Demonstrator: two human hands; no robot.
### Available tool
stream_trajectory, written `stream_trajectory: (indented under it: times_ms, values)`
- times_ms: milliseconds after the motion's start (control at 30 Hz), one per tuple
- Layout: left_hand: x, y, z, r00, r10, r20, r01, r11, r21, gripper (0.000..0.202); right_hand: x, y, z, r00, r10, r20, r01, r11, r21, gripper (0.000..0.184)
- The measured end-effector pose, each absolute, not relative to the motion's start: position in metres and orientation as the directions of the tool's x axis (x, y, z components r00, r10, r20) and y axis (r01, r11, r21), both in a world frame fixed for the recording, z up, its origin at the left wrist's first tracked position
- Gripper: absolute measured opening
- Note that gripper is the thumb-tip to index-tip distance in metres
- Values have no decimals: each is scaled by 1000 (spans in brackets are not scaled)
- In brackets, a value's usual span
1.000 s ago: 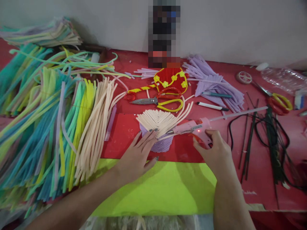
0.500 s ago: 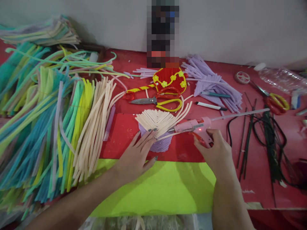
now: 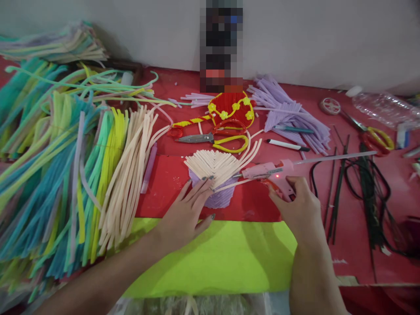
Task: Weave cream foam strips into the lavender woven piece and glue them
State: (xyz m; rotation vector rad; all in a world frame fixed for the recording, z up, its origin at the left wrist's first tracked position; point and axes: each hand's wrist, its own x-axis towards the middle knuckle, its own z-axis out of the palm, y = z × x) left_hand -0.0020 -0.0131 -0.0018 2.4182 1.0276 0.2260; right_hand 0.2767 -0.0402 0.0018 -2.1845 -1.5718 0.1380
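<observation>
A fan-shaped piece of cream pipe cleaners point(image 3: 210, 162), laid in a chevron, lies over a purple ribbed piece point(image 3: 220, 199). My left hand point(image 3: 187, 214) rests on it with fingers stretched out, the fingertips pressing the cream strips near the lower point. Loose cream ends stick out to the right. My right hand point(image 3: 300, 208) is wrapped around the handle of a pink glue gun point(image 3: 271, 171). Its metal nozzle points left, close to the right edge of the cream strips, and a clear glue stick point(image 3: 334, 157) juts from its back. A small red light glows on the gun.
Bundles of coloured pipe cleaners point(image 3: 65, 183) fill the left side. Scissors point(image 3: 210, 139) and a red-and-yellow flowered piece point(image 3: 231, 109) lie behind the work. Purple pipe cleaners point(image 3: 292, 111), a white pen point(image 3: 287, 145), more scissors point(image 3: 370, 131) and a plastic bottle point(image 3: 387, 107) are at the back right.
My right hand and the glue gun have shifted slightly to the right, drawing the nozzle a little away from the cream strips. My left hand stays in place.
</observation>
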Motion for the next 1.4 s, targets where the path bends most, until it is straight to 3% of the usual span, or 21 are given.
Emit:
stream_trajectory:
  times_ms: [1400]
  values:
    - [-1,-13,-2,703,709,-48,636,-597,489,41,288,-41,-4,388,900,198,876,-293,-382,40]
